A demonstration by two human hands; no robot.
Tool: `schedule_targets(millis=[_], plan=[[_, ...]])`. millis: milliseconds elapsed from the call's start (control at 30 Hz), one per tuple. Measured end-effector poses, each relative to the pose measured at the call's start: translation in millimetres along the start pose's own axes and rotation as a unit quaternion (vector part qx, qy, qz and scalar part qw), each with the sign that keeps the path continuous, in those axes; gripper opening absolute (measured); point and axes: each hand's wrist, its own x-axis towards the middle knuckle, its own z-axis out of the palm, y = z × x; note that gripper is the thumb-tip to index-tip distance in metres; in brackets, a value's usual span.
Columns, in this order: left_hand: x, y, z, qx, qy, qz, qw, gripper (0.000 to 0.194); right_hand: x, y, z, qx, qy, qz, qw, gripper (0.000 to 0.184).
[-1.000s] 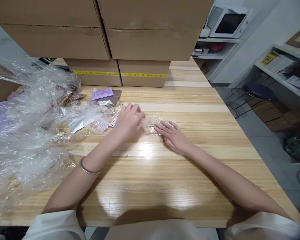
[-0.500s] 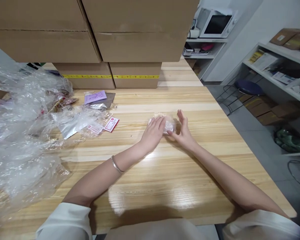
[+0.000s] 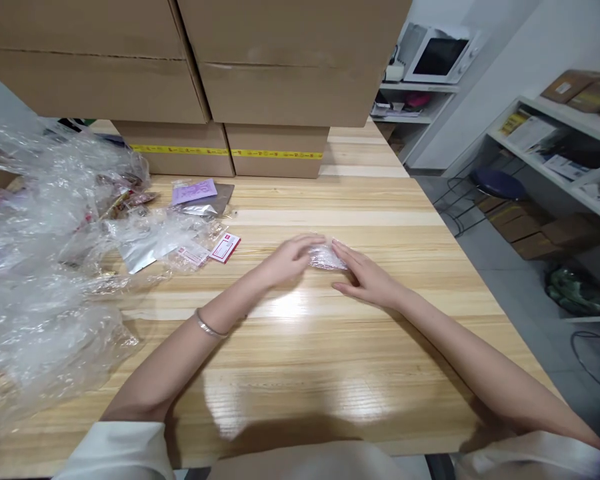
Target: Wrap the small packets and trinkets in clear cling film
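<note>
- wood table (image 3: 330, 360) is filling most of frame, ctr + bottom
- big cardboard boxes (image 3: 290, 93) are taking up the top, L to ctr; smaller boxes (image 3: 275, 168) w/ yellow tape are standing below them
- heap of clear plastic wrap (image 3: 50, 227) is covering L side, approx. mid to lower; silver pouch (image 3: 136, 255) is sticking out at its R edge
- white shelving (image 3: 555, 179) is running along R side; microwave (image 3: 440, 57) is sitting upper R; dark blue stool (image 3: 497, 183) is standing on floor, R of table
- R hand (image 3: 373, 277) is coming in from lower R, ctr of frame: fingers straight + close tog., thumb spread well off, no closed grip; fingertips are touching bundle's R end
- L hand (image 3: 287, 259) is coming in from lower L: half-curled, blurred, fingertips at bundle's L end; can't tell if gripping
- grey pkt (image 3: 224, 197) is lying upper L-ctr, purple pkt (image 3: 194, 191) partly on top
- clear plastic bundle (image 3: 326, 257) is lying on table, just R of frame ctr, btwn both hands; contents unclear
- red-edged card (image 3: 225, 247) is lying L of ctr, beside wrap
- bracelet (image 3: 207, 325) is circling L forearm, lower L-ctr
</note>
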Motion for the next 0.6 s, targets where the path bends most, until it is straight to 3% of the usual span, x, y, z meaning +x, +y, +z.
schedule_targets(millis=[100,200,233,300,333,400,433,533,600], plan=[[-33.5,1.5,-36.9,-0.033,0.104,-0.043,0.993,0.042,3.1,6.9,-6.6,0.001,-0.020,-0.016,1.000,0.084],[-79.2,1.5,-55.5,0.040,0.135,-0.052,0.989,0.041,12.0,16.2,-8.4,0.012,-0.019,-0.011,1.000,0.060],[-93.2,0.5,-56.4,0.092,0.142,-0.036,0.985,0.038,17.4,21.5,-8.0,0.029,-0.005,0.004,1.000,0.050],[-114.5,-2.7,-52.6,0.175,0.145,0.015,0.974,0.033,34.3,36.8,-6.5,0.084,0.088,0.092,0.988,0.035],[-120.9,-4.6,-49.2,0.205,0.140,0.037,0.968,0.032,46.1,46.8,-6.1,0.110,0.157,0.155,0.969,0.030],[-125.5,-7.5,-42.1,0.242,0.123,0.071,0.960,0.034,76.5,70.4,-7.4,0.140,0.298,0.287,0.900,0.031],[-124.7,-8.4,-39.2,0.251,0.116,0.079,0.958,0.034,94.5,83.4,-9.2,0.139,0.339,0.324,0.872,0.033],[-118.1,-9.1,-34.2,0.256,0.107,0.089,0.957,0.035,153.7,121.2,-17.7,0.158,0.397,0.397,0.812,0.034],[-116.1,-10.1,-33.6,0.248,0.105,0.085,0.959,0.035,190.7,140.8,-22.9,0.186,0.398,0.413,0.798,0.030]])
